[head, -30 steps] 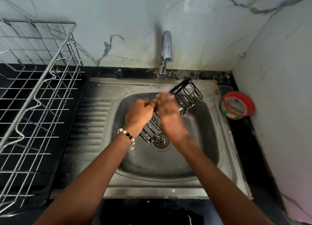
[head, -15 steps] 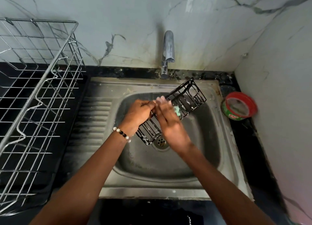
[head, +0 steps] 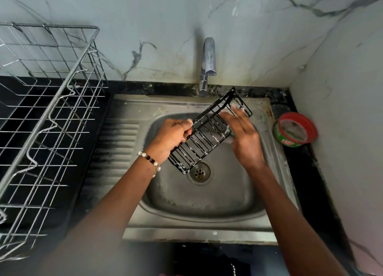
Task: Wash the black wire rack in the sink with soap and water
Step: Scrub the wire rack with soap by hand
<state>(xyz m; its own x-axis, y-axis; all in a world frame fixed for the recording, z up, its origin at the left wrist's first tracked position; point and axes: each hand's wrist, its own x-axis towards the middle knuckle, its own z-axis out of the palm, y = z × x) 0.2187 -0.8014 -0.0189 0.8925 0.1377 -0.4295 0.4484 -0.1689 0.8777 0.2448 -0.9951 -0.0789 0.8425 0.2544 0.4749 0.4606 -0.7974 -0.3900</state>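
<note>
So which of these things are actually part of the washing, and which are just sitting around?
In use:
black wire rack
left hand, gripping the rack
right hand, rubbing it
sink
tap
red soap tub

Lying about:
silver dish drainer
black counter

Dim, soft light; blurred, warped edges

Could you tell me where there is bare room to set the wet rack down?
Free: the ribbed drainboard between silver dish rack and basin, and the basin floor nearer you than the drain. Crowded: right corner, by the red tub.
</note>
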